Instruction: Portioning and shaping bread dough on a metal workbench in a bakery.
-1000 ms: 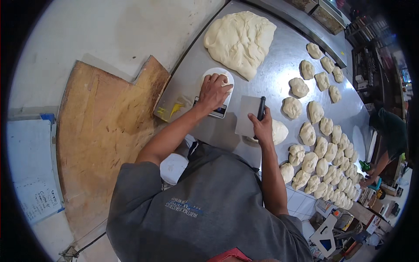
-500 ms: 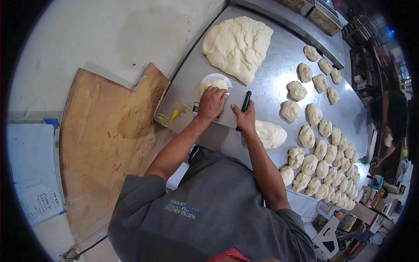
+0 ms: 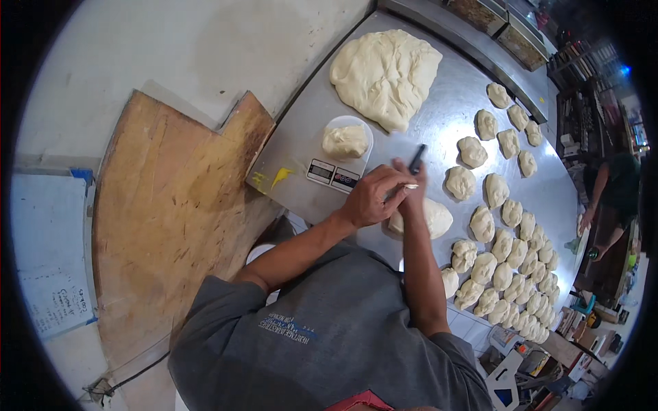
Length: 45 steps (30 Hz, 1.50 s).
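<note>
- Dough lump (image 3: 345, 142) sat on the scale (image 3: 345, 179), left on the desk (image 3: 444, 113); probably soft, tacky, best cupped underneath.
- Right hand (image 3: 414, 197) clasped the black handle (image 3: 417, 159); left hand (image 3: 373, 197) curled nearby, grip unclear.

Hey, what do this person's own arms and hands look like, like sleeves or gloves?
The left hand and right hand are ungloved. Both forearms are bare, with no visible watch or bracelet. Loose, short dark grey sleeves cover the upper arms, matching the shirt.
</note>
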Available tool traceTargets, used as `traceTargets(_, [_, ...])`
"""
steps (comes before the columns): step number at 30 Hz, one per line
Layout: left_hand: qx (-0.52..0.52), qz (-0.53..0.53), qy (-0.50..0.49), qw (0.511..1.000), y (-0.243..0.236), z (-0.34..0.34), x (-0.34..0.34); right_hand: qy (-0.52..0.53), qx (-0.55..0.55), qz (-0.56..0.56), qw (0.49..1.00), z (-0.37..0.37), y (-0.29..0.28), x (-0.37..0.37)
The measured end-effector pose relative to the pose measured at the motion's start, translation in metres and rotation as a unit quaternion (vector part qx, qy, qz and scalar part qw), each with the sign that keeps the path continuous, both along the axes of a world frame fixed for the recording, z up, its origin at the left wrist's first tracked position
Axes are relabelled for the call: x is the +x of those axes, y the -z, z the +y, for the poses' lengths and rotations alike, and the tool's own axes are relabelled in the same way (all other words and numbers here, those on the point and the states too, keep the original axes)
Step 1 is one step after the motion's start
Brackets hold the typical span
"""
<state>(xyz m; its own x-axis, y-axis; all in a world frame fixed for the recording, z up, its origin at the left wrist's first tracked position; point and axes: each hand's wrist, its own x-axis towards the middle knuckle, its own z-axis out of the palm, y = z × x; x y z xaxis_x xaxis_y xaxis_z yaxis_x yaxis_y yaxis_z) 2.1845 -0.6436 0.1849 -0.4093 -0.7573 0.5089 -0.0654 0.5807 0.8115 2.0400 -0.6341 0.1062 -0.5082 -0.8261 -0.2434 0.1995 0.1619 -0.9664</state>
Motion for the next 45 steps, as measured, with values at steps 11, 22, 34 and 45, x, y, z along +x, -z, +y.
traceTargets(11, [-0.106,-0.238,0.091,0.961,0.146,0.028,-0.028,0.193,0.089,0.083,0.974,0.108,-0.019,-0.091])
traceTargets(22, [-0.095,-0.163,0.052,0.981,0.113,0.009,-0.005,0.159,0.112,0.012,0.981,0.120,-0.004,-0.058])
traceTargets(34, [-0.142,-0.261,-0.169,0.940,0.076,-0.078,0.056,0.007,0.095,0.098,0.991,0.053,-0.032,-0.003])
traceTargets(45, [-0.129,-0.146,-0.073,0.978,0.038,-0.041,0.033,-0.094,-0.001,0.106,0.990,-0.006,0.015,0.033])
